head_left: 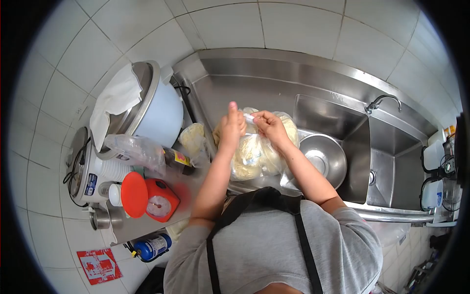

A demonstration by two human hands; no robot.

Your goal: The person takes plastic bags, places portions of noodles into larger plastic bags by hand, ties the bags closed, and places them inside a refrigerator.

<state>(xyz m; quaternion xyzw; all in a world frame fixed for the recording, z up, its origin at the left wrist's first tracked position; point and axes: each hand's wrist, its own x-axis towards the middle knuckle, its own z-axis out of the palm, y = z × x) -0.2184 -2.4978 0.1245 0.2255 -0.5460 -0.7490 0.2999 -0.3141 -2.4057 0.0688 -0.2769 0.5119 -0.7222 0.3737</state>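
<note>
In front of me on the steel counter sits a large clear plastic bag [257,156] full of pale, lumpy food whose kind I cannot make out. My left hand [232,128] is closed over the bag's gathered top, its thumb pointing up. My right hand [271,129] pinches a white twisted strip [249,118] of the same top between thumb and fingers. Both hands are close together above the bag. To the left lies a smaller bag [193,139] of similar pale pieces.
A steel bowl [337,159] rests in the sink [360,142] at right, below a tap [384,102]. At left are a red scale [161,201], a dark bottle [177,161], a steel cup [101,219] and a big pale-blue tub [164,110]. A blue extinguisher [154,247] is lower left.
</note>
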